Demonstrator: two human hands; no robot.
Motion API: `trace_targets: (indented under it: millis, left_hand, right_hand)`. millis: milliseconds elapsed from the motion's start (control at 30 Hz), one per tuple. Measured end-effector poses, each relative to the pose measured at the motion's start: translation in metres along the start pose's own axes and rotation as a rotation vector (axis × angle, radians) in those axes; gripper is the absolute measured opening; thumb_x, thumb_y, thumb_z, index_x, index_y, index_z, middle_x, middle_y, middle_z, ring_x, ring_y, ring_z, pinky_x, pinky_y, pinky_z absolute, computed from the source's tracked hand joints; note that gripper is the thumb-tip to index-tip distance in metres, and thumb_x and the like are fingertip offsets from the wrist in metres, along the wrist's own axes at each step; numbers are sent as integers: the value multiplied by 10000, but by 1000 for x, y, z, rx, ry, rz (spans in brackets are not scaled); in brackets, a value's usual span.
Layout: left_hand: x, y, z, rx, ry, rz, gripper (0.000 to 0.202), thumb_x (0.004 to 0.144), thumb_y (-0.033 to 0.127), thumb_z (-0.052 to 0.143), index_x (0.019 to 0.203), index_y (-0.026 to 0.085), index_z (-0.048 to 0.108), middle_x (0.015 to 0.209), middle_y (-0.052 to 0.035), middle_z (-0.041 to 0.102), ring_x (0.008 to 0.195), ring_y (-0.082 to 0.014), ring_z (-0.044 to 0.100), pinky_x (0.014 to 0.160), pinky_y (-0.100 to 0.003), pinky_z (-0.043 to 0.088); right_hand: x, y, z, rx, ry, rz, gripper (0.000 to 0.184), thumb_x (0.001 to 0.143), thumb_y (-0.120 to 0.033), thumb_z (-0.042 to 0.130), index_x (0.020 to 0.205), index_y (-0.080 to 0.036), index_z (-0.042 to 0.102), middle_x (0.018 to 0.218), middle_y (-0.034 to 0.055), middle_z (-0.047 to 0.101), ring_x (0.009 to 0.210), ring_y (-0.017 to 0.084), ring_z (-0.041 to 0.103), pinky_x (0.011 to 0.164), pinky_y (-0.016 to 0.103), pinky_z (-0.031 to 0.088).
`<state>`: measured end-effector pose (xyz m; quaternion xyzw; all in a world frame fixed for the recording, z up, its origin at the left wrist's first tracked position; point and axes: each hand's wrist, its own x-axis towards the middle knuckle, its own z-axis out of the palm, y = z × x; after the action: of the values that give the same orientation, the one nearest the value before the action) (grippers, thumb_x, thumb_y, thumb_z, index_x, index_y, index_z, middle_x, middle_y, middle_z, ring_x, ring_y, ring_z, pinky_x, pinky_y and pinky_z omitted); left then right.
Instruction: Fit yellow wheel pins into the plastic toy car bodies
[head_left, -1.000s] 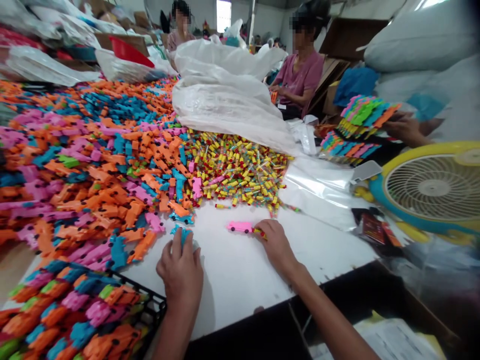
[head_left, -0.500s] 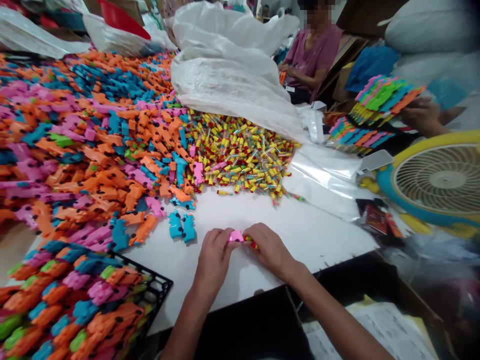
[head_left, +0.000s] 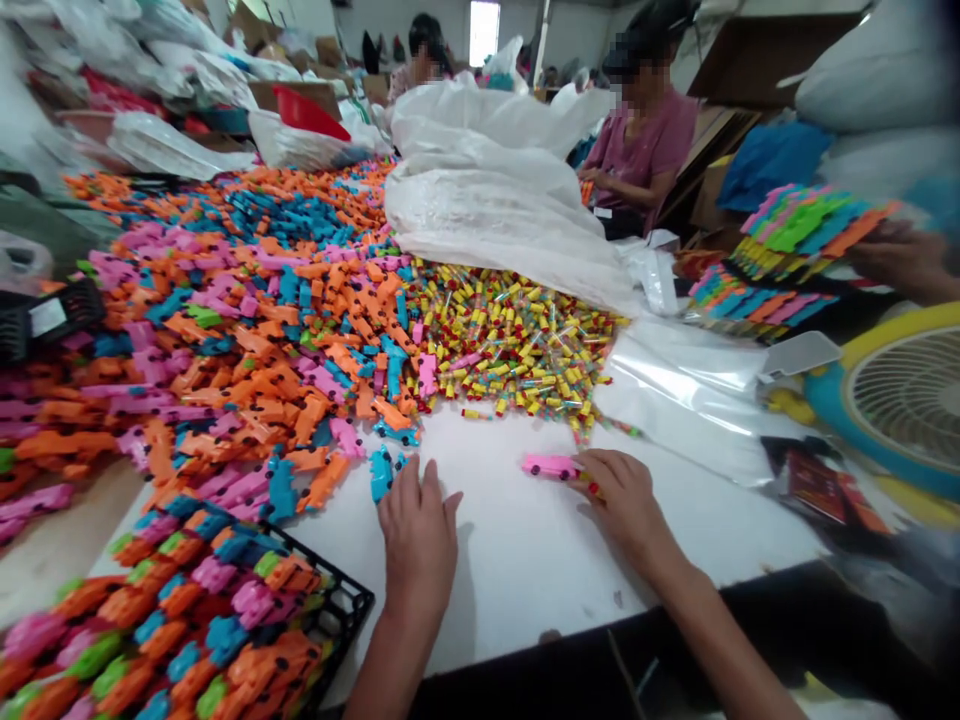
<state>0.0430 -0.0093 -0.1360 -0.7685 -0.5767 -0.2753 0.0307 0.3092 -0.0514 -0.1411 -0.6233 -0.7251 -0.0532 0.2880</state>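
Ahead, a heap of orange, pink and blue plastic toy cars (head_left: 247, 330) borders small yellow-capped tubes (head_left: 517, 345). Left hand (head_left: 416, 535) lies flat, empty, touching a blue plastic car (head_left: 380, 472); right hand (head_left: 626, 500) pinches a pink plastic car (head_left: 550, 466) on the white tabletop (head_left: 525, 560).

Head camera looks down, close, across the table (head_left: 525, 560)
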Motion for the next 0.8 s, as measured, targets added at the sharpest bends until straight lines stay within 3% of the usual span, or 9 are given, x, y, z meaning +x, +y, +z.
trace_targets:
  millis: [100,233,300,367,433,533,633,800]
  left_hand:
    - [-10,-7,3,94,-39,51,272,899,227,512,1109,100,629,1226,-194,628,1155,-354,543,910,-513,448]
    - [-24,-7,1,22,-47,129,314,918,183,460,1206,135,575,1309,-166,584,1182,-291,542,905,-436,469]
    - [-27,-10,-4,-34,-15,87,339,922,177,445,1243,142,546,1321,-167,566,1161,-270,555,900,-415,481]
    - [-28,-15,-12,-61,16,3,339,922,207,451,1239,140,550,1261,-167,594,1119,-277,572,890,-430,495]
    - [-30,-19,-18,-78,13,-99,346,919,240,453,1228,128,559,1173,-167,623,1064,-289,592,869,-454,513]
    - [-33,-19,-21,-182,-75,-214,356,925,241,417,1234,127,555,1090,-148,646,1009,-271,619,851,-447,537]
    - [-37,-13,-16,-332,-125,-261,361,918,191,384,1237,150,547,1069,-121,663,1007,-241,634,872,-423,542]
    - [-35,-4,-16,-407,-175,-248,405,919,199,405,1312,141,483,1097,-144,651,992,-229,647,832,-387,555]
  right_hand:
    - [29,-19,9,57,32,-64,280,911,-128,467,1159,-187,583,1104,120,631,1023,260,535,894,434,424]
    - [95,-64,49,100,-112,-118,399,884,-26,407,1242,-153,527,1208,139,589,1133,247,480,976,416,388]
    - [120,-77,68,70,-214,-39,377,878,-10,383,1204,-120,539,1177,170,595,1114,266,485,956,441,380]
    - [129,-83,78,67,-275,17,292,877,-15,385,1073,-104,583,1090,179,616,1053,278,513,915,443,390]
    - [119,-87,78,92,-304,27,222,882,-32,400,976,-116,582,1008,149,630,967,253,553,846,388,424]
    - [80,-98,63,210,-353,78,154,935,-127,413,1031,-160,529,941,65,642,816,179,601,700,278,446]
    - [45,-119,48,342,-411,150,170,930,-299,519,1065,-196,512,942,54,665,808,186,632,667,268,439]
    - [38,-137,45,315,-521,178,200,865,-279,611,1028,-191,537,926,81,692,803,236,654,644,293,433]
